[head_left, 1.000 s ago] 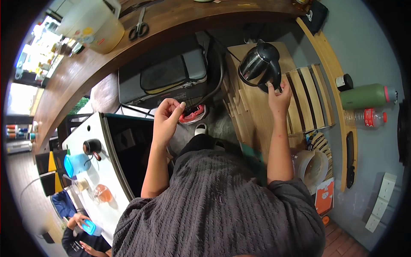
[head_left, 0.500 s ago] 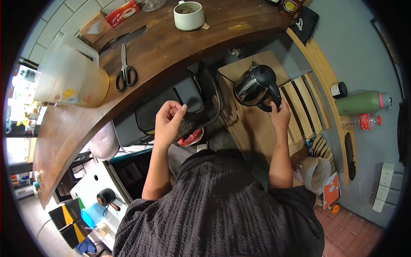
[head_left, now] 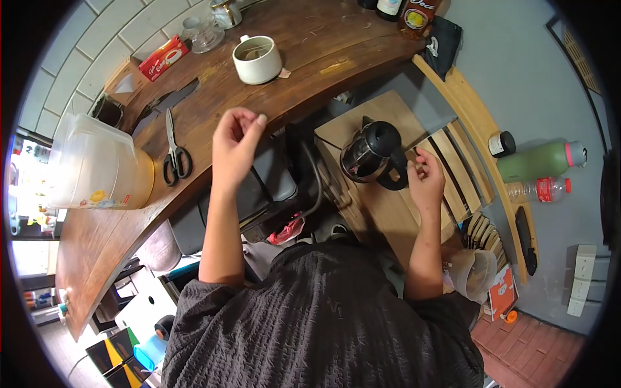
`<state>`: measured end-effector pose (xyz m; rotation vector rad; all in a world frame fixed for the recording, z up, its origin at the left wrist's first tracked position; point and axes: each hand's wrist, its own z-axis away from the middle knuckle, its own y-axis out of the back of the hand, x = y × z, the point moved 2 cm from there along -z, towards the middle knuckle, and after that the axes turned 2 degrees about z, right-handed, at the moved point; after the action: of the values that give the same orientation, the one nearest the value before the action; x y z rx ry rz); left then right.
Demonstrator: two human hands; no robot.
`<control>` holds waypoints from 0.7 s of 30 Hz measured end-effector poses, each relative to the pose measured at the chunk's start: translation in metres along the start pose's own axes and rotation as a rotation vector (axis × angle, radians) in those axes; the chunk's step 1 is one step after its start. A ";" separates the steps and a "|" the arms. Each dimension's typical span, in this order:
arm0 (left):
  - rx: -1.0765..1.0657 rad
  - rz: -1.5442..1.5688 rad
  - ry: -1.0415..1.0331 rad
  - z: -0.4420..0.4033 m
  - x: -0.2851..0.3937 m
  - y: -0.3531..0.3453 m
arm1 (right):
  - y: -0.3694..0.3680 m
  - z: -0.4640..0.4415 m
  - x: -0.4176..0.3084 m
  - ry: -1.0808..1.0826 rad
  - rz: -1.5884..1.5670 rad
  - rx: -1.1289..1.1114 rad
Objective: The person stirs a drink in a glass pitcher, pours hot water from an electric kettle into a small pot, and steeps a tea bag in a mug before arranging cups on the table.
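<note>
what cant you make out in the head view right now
Contents of the kettle: head view, hidden by its lid.
Whether the right hand touches the handle: head view, too close to tell.
Top of the orange-brown bottle: head view, cut off by the upper edge.

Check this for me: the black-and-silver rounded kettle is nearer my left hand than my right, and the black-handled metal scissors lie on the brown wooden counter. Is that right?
Not the hand: the head view shows the kettle nearer your right hand than your left hand. The scissors do lie on the counter.
</note>
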<state>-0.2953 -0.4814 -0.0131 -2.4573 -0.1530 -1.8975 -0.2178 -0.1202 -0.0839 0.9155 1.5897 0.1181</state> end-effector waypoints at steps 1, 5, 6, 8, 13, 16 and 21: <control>0.012 -0.009 -0.033 -0.012 -0.003 0.000 | 0.002 -0.004 -0.008 0.081 -0.037 -0.010; 0.209 -0.250 -0.156 -0.062 0.000 -0.003 | 0.006 -0.017 -0.015 0.097 -0.101 -0.030; 0.275 -0.459 -0.181 -0.081 -0.013 0.006 | 0.008 -0.018 -0.015 0.103 -0.109 -0.029; 0.292 -0.570 -0.156 -0.107 -0.022 0.005 | 0.010 -0.017 -0.010 0.103 -0.113 -0.045; 0.044 -0.349 -0.089 -0.132 -0.042 0.005 | 0.020 -0.015 -0.001 0.056 -0.120 -0.089; 0.104 -0.332 -0.114 -0.130 -0.043 -0.001 | 0.024 -0.015 0.007 0.032 -0.104 -0.102; 0.116 -0.374 -0.123 -0.122 -0.028 -0.004 | 0.026 -0.015 0.008 0.004 -0.125 -0.122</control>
<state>-0.4207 -0.4896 -0.0094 -2.6071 -0.7526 -1.7894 -0.2180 -0.0913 -0.0721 0.7201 1.6209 0.1273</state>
